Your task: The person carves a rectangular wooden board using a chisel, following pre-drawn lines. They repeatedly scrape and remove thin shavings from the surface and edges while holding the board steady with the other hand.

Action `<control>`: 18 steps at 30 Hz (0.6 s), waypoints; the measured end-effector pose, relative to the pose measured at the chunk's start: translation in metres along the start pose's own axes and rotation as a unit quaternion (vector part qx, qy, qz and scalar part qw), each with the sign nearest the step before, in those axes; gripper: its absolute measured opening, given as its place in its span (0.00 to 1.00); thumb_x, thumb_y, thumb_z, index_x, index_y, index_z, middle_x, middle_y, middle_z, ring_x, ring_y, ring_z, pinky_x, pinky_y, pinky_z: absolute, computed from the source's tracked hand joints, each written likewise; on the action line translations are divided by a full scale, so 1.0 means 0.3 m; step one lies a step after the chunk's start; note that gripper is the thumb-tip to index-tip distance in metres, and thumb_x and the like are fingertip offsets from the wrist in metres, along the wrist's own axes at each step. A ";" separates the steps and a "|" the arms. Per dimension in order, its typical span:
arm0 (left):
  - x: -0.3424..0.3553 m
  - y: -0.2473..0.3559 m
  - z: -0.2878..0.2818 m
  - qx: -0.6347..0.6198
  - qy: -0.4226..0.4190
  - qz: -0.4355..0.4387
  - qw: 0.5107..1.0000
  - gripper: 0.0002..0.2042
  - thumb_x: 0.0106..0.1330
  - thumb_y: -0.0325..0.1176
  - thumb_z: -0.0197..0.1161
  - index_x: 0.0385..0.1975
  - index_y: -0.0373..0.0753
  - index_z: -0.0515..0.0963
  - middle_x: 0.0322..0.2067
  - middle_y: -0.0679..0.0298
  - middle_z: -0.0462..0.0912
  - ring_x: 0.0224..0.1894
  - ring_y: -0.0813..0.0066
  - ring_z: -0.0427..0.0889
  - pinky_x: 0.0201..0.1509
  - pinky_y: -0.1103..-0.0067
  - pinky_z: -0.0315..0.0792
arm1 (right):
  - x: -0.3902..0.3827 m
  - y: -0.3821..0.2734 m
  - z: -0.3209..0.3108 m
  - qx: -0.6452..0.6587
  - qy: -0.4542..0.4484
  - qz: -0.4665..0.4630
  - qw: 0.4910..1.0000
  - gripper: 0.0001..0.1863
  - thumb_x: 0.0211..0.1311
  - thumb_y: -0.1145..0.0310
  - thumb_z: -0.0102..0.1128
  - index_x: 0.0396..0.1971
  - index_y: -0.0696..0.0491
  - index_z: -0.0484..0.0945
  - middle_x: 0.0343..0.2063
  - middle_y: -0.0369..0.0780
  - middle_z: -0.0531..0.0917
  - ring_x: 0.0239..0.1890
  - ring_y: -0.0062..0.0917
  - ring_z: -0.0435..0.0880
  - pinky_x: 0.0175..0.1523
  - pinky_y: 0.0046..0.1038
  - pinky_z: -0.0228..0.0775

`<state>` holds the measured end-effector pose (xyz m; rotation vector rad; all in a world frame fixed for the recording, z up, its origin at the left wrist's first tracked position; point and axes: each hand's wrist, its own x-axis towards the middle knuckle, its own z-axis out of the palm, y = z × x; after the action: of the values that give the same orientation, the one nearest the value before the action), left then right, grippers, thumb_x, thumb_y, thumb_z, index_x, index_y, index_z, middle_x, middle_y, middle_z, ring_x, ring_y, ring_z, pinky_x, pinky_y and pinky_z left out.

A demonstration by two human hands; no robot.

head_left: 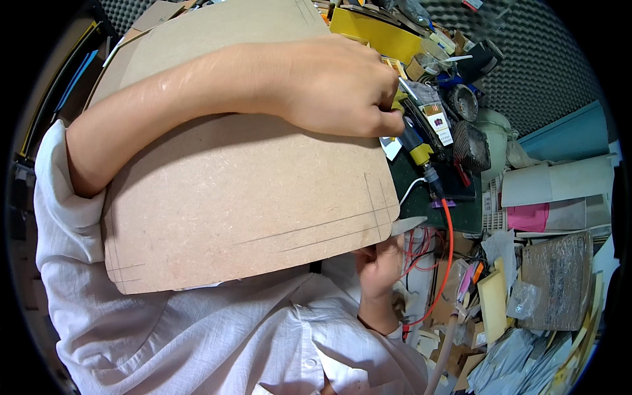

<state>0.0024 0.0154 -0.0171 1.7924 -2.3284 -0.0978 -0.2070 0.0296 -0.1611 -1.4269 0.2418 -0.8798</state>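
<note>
A large tan fibreboard panel [243, 191] with rounded corners and pencil lines lies across my lap, tilted toward my white shirt. My left forearm is laid over it from the left. Beyond the panel's right edge, my left hand [345, 85] is closed with fingers curled under; what they grip is hidden. Under the near right corner is my right hand [383, 263], its thumb raised and its other fingers mostly behind the panel. A flat grey blade-like piece [409, 225] sticks out past that corner, just above the right hand; its other end is out of sight.
Right of the panel, a dark green work surface [454, 214] carries a black-and-yellow connector [421, 153] on a red cable [449, 250], a small white box [437, 122] and mixed tools. Cardboard, plastic bags [520, 362] and a wrapped brown block [553, 280] crowd the lower right.
</note>
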 end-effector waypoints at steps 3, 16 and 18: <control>0.002 0.000 0.004 0.002 0.026 0.028 0.999 0.17 0.60 0.41 0.55 0.19 0.31 0.78 0.18 0.51 0.76 0.25 0.56 0.76 0.33 0.69 0.69 | -0.003 0.006 -0.011 -0.026 -0.005 -0.002 1.000 0.12 0.72 0.63 0.35 0.36 0.57 0.62 0.27 0.38 0.72 0.23 0.14 0.64 0.30 0.18 0.57; -0.001 -0.002 0.011 -0.003 0.040 0.026 0.999 0.16 0.59 0.38 0.56 0.19 0.30 0.77 0.15 0.50 0.74 0.21 0.54 0.75 0.29 0.69 0.69 | 0.017 0.011 0.024 -0.009 0.035 -0.021 0.999 0.21 0.71 0.57 0.34 0.30 0.60 0.67 0.17 0.34 0.68 0.18 0.13 0.60 0.24 0.17 0.51; -0.001 -0.001 0.013 -0.008 0.045 0.027 0.999 0.16 0.59 0.38 0.56 0.19 0.30 0.78 0.16 0.51 0.74 0.22 0.54 0.74 0.30 0.69 0.69 | 0.014 0.013 0.041 -0.042 0.075 -0.026 0.996 0.24 0.71 0.56 0.34 0.28 0.62 0.68 0.16 0.33 0.68 0.17 0.13 0.60 0.23 0.17 0.50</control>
<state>0.0020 0.0153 -0.0209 1.6895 -2.3042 -0.0273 -0.1948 0.0355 -0.1611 -1.4517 0.3611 -1.0317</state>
